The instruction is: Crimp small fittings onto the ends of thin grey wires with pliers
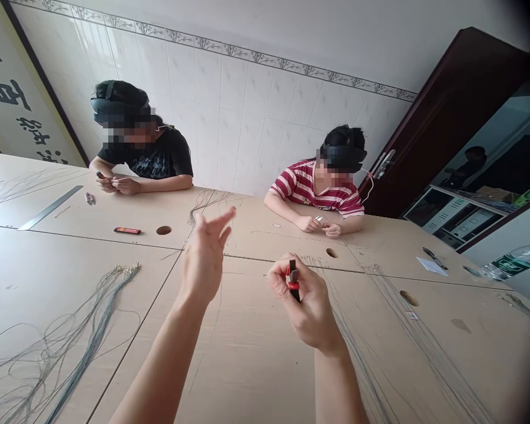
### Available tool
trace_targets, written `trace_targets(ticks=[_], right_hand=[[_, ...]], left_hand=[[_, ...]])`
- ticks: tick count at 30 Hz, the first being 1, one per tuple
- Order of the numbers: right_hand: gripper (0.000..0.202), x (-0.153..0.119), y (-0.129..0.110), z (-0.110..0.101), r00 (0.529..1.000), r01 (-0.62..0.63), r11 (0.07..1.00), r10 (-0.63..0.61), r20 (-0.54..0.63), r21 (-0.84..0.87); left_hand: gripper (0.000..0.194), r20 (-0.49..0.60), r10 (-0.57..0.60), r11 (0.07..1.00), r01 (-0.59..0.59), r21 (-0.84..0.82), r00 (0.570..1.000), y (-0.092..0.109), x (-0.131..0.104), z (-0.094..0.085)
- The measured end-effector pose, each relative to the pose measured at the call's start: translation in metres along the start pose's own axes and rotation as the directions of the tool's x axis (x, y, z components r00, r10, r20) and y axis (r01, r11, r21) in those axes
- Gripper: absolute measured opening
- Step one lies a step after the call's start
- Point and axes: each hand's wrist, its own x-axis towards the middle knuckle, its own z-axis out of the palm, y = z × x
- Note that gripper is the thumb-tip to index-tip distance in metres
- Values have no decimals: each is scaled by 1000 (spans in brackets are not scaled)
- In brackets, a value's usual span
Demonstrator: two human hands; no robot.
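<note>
My left hand (204,254) is raised above the table, palm turned inward and fingers apart, with nothing visible in it. To its right, my right hand (302,300) is closed around what look like small pliers (293,277), with dark jaws pointing up and red-and-black handles mostly hidden in my grip. Behind my right hand and forearm, a bundle of thin grey cords (351,341) with small metal ends runs along the table. Left of my left forearm lies another bundle of cords (95,321), its metal ends gathered at the top and its strands looping loosely.
Across the table (242,353) sit a person in black (159,156) and a person in a striped shirt (307,182), both handling small items. A red object (128,231), a metal ruler (53,206), cable holes (164,230), more cords (441,347) and a plastic bottle (516,263) are around.
</note>
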Motion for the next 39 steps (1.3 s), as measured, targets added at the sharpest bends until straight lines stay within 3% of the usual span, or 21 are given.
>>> trace_targets(ticks=[2,4,7,9,11,12,13,14,15,16,18,20,21,22,24,27,31,35,39], right_hand=[[20,1,0,-2,1000,2,1000,-2,-18,-1],[20,1,1,-4,999,-2,1000,2,-35,1],[20,0,4,-7,997,-2,1000,2,-73,-1],[20,0,5,-8,994,-5,1000,5,-112,-6],[20,1,6,-8,989,-19,1000,18,-144,-11],[20,1,7,-8,988,-27,1000,25,-153,-9],[20,2,7,-7,987,-32,999,30,-158,-7],[20,2,7,-6,987,-36,999,34,-159,-5],[20,2,6,-6,987,-35,999,34,-157,-3],[20,1,6,-5,988,-34,999,33,-153,-2],[20,1,5,-3,990,-27,1000,27,-137,-4],[21,0,4,-1,993,-16,1000,16,-117,-3],[21,0,3,0,994,-9,1000,9,-108,-3],[20,-1,3,0,995,-1,1000,1,-100,-3],[19,-1,1,1,996,7,1000,-8,-90,-15],[18,-2,-1,3,997,3,999,-6,-72,-48],[17,-2,-1,5,999,6,998,-9,-51,-63],[15,-1,2,5,997,21,993,-29,-66,-120],[16,0,5,5,997,32,988,-43,-69,-151]], left_hand=[[54,180,-187,974,158,165,966,-3,-11,-2],[54,362,-372,915,270,301,855,-1,-23,-3],[63,545,-557,830,389,401,627,5,-39,-4],[72,642,-640,753,510,416,422,4,-48,-5],[75,732,-640,680,616,398,233,-2,-58,-8],[75,769,-615,664,642,383,177,-7,-64,-9],[72,796,-584,670,647,364,157,-11,-70,-11],[71,812,-557,692,638,338,175,-13,-76,-13],[69,813,-538,720,623,307,221,-12,-81,-15],[68,797,-524,749,607,264,300,-9,-85,-16],[67,681,-469,824,557,108,562,7,-87,-16],[61,434,-293,913,384,-137,852,28,-79,-10],[53,214,-162,944,214,-252,963,38,-71,-5],[44,72,-56,957,74,-279,996,45,-63,0],[39,-77,113,963,-128,-239,991,51,-44,10],[48,-57,186,966,-193,-171,981,36,-26,18],[50,99,88,994,-93,57,991,10,-30,16],[48,217,-24,899,-73,431,976,3,-42,11],[44,253,-141,858,-9,513,957,5,-45,13]])
